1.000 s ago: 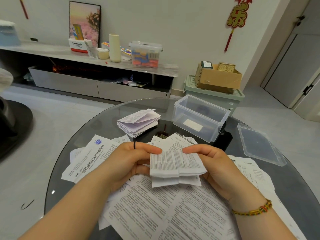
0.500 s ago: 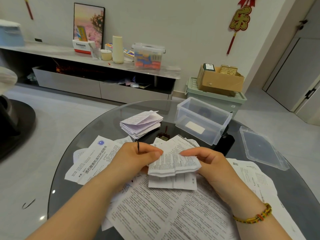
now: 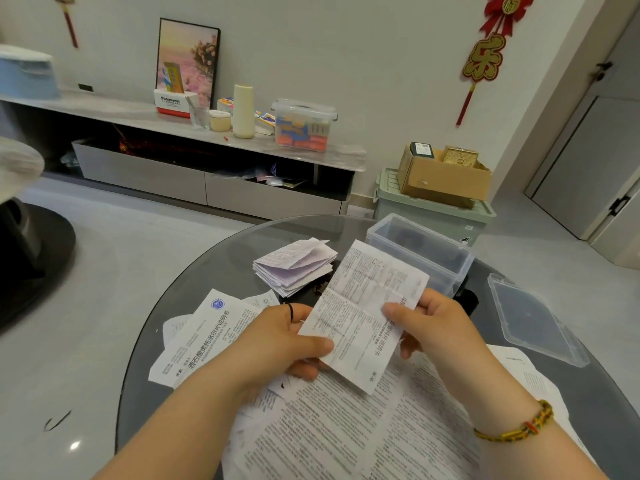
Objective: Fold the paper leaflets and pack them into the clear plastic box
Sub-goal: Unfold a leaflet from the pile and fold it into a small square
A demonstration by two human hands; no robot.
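A round, dark glass counter [image 3: 221, 261] in a living room, a long low cabinet [image 3: 145, 174] along the far wall, a red ornament [image 3: 484, 60] hanging above a cardboard box [image 3: 446, 183] that sits on a green bin [image 3: 433, 211].

And here is the action, right in the middle: both hands are up on one leaflet [image 3: 360, 313]. The left hand [image 3: 277, 344] pinches its lower left edge, thumb on top and fingers underneath, a thin black ring [image 3: 290, 311] showing on one finger. The right hand [image 3: 438, 327] pinches the right edge, thumb pressed on the printed face, a beaded bracelet [image 3: 512, 427] on the wrist.

The sheet is creased into panels, partly opened out, and held tilted above the counter. Its far corner points towards the clear plastic box [image 3: 459, 268], which stands open-topped at the back right of the counter. Its lid [image 3: 533, 320] lies flat just to the right, apart from it.

Behind the left hand, a stack of folded leaflets [image 3: 294, 268] rests on the glass. Beneath the hands, loose leaflets [image 3: 346, 431] lie spread flat and overlapping, one with a blue round logo off to the left.
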